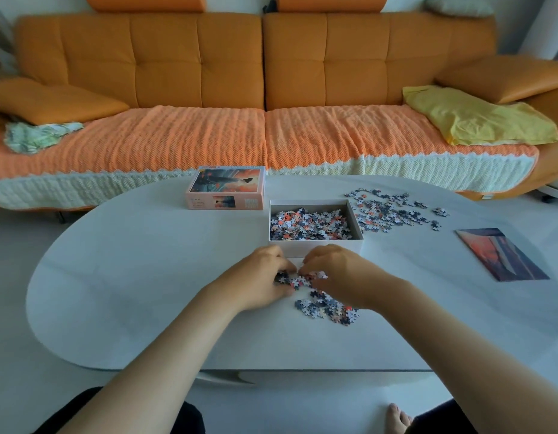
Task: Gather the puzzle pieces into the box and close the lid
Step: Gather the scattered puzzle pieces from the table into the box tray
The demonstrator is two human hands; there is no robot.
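An open white box [359, 220] sits mid-table, partly filled with puzzle pieces. Its lid [226, 188], printed with an orange sunset picture, lies to the box's left rear. A loose heap of pieces [329, 308] lies just in front of the box. My left hand [258, 277] and my right hand [340, 274] meet over the heap's far edge, fingers curled around a small clump of pieces between them. A second scatter of pieces [390, 209] spreads to the right of the box.
A picture card [503, 254] lies at the table's right. The white oval table [130, 277] stands before an orange sofa [262, 73] with a yellow cloth [477, 117]. My bare foot [396, 418] shows below the table's near edge.
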